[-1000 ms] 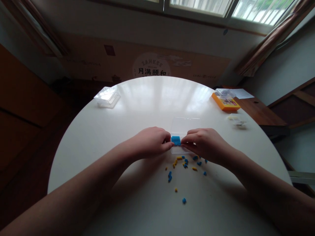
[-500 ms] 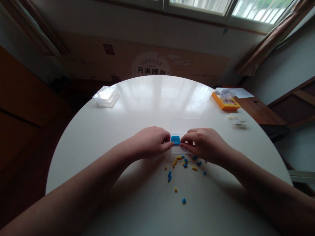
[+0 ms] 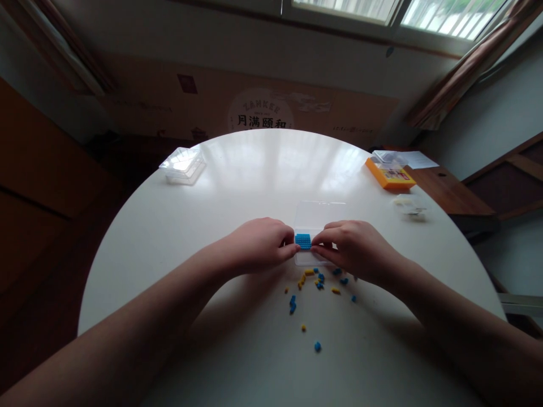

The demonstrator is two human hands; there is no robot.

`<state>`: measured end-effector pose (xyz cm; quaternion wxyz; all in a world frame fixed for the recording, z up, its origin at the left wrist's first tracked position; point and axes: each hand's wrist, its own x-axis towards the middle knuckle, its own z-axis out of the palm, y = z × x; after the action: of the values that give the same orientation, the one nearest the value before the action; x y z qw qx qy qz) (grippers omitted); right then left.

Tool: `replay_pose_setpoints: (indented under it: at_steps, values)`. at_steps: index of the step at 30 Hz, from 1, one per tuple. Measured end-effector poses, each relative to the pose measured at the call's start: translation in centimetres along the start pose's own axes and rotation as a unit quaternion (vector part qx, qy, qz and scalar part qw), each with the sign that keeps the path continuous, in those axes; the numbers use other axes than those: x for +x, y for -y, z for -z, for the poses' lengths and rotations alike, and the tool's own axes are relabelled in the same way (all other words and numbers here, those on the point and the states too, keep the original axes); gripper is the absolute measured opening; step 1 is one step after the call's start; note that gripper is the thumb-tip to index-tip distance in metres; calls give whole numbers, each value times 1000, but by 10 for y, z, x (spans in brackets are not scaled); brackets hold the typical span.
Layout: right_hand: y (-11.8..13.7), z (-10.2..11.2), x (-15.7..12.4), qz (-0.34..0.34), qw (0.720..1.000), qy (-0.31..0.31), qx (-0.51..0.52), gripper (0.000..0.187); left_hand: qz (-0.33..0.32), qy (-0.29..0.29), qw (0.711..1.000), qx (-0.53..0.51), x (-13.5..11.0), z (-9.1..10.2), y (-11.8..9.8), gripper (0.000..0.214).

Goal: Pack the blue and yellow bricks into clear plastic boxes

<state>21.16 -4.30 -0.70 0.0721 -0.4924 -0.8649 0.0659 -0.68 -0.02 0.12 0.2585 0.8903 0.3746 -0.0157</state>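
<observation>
A small blue studded building-block plate (image 3: 303,241) is between my two hands, over a clear plastic box (image 3: 320,215) whose lid lies folded back. My left hand (image 3: 269,244) pinches the plate's left edge, thumb and fingers closed. At the opposite edge, my right hand (image 3: 350,243) has its fingertips closed on the plate's right side. Just in front of the box lie several loose small bricks, among them a yellow brick (image 3: 309,272) and a blue brick (image 3: 292,308). One more blue brick (image 3: 317,346) is nearest to me.
The round white table (image 3: 139,243) carries a clear plastic case (image 3: 183,165) at back left. An orange box (image 3: 390,174) stands at back right, with a small clear bag (image 3: 409,207) in front of it. Beyond the right edge is a wooden desk (image 3: 452,192) with paper.
</observation>
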Motion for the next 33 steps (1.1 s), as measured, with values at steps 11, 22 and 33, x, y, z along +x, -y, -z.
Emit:
replay_pose_setpoints:
  at_steps: [11, 22, 33]
  values:
    - [-2, -1, 0, 3, 1000, -3, -1, 16, -3, 2, 1000, 3, -1, 1, -1, 34]
    - [-4, 0, -1, 27, 1000, 10, 7, 18, -1, 4, 1000, -4, 0, 1, 0, 34]
    - [-2, 0, 0, 18, 1000, -2, -11, 18, -4, -2, 1000, 2, 0, 1, 1, 33]
